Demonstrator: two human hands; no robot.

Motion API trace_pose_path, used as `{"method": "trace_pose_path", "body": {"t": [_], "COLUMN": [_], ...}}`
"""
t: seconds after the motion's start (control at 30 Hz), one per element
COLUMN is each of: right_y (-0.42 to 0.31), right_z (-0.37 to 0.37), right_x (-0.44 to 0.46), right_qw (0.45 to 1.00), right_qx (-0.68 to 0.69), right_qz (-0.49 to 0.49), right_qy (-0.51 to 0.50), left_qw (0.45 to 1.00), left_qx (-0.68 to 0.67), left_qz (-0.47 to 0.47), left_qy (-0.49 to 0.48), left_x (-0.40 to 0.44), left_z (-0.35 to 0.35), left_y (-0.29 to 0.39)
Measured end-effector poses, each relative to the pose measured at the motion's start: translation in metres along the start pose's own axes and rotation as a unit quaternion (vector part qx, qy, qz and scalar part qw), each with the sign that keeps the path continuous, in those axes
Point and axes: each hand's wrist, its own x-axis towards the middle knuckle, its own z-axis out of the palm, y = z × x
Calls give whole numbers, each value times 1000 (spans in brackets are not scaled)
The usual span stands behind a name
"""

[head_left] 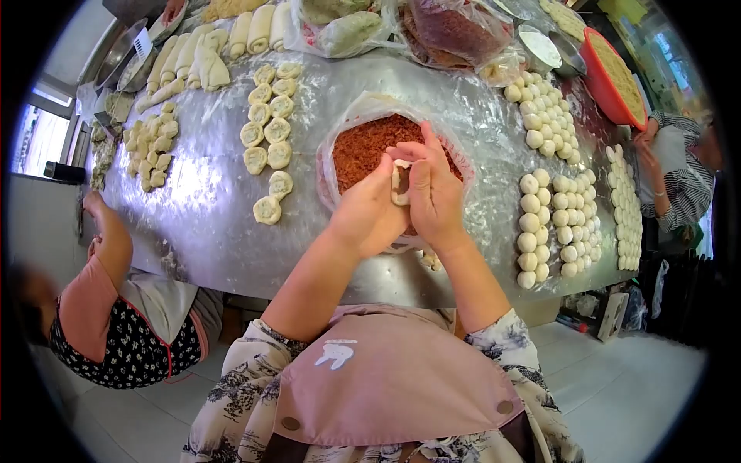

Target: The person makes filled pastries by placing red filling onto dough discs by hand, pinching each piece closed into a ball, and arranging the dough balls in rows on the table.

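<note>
My left hand [372,208] and my right hand [436,193] are together in front of me, their fingers closed around a small dough wrapper [400,182] with an open, brownish centre. Both are held over a plastic-lined container of reddish-brown crumbly filling [361,152]. Left of it, flattened round dough pieces [267,210] lie in two short columns. Smooth white dough balls [529,222] stand in rows to the right.
Dough rolls [261,29] and small cut lumps [151,143] lie at the left of the metal table [324,262]. Plastic bags [455,31] lie at the back. A red basin [614,77] stands back right. Co-workers [127,332] are at the left and right edges.
</note>
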Motion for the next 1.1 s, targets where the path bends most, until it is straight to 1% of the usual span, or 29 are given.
{"method": "trace_pose_path", "body": {"t": [0.07,0.1,0.17,0.2,0.23,0.27,0.3,0.33,0.37,0.43,0.47,0.5,0.53,0.57,0.6,0.67,0.7,0.8,0.87,0.9,1.0,1.03,1.07,1.1], "right_y": [-3,-5,-8,-7,-6,-6,-9,-16,-20,-20,-22,-29,-44,-62,-51,-27,-32,-35,-43,-43,-44,-38,-35,-34], "right_z": [1,5,15,16,16,16,15,13,11,5,3,1,2,7,10,16,17,15,16,15,12,12,13,14], "right_x": [1,0,-3,-3,-3,-3,-2,0,2,9,13,14,15,18,11,-3,-5,1,4,4,6,4,1,0], "right_qw": [999,997,977,976,976,975,991,991,975,936,908,915,894,869,870,870,887,898,898,904,923,950,964,975], "right_qx": [7,-50,-163,-168,-172,-176,-90,-3,84,209,270,266,312,358,370,393,362,332,290,249,219,164,129,93], "right_qz": [17,-23,-100,-99,-99,-99,-5,89,181,246,277,271,289,306,300,288,281,289,331,348,313,260,220,180], "right_qy": [27,48,91,93,94,96,98,99,99,143,162,133,143,153,127,74,60,13,11,27,42,50,69,86], "left_qw": [999,996,991,986,981,981,982,983,988,991,978,955,922,928,890,795,793,680,746,767,825,878,917,919], "left_qx": [15,76,118,140,165,162,158,154,120,48,143,237,328,302,372,501,505,593,568,543,463,377,301,308], "left_qz": [33,34,47,54,65,59,54,49,75,126,153,177,201,217,261,339,339,431,348,342,317,293,262,243], "left_qy": [-12,-16,41,68,80,84,89,93,69,23,25,29,33,35,39,44,28,32,18,31,69,41,27,30], "left_x": [1,9,11,13,14,14,14,13,11,2,1,2,2,2,4,8,8,12,9,8,5,4,7,6], "left_z": [-3,-10,-17,-14,-13,-12,-10,-5,1,21,15,3,-4,-6,-11,-26,-28,-24,-28,-24,-14,-18,-20,-15], "left_y": [-6,-5,-12,-13,-14,-14,-15,-15,-16,-16,-18,-19,-20,-20,-18,-13,-12,-11,-10,-9,-6,-3,-1,0]}}
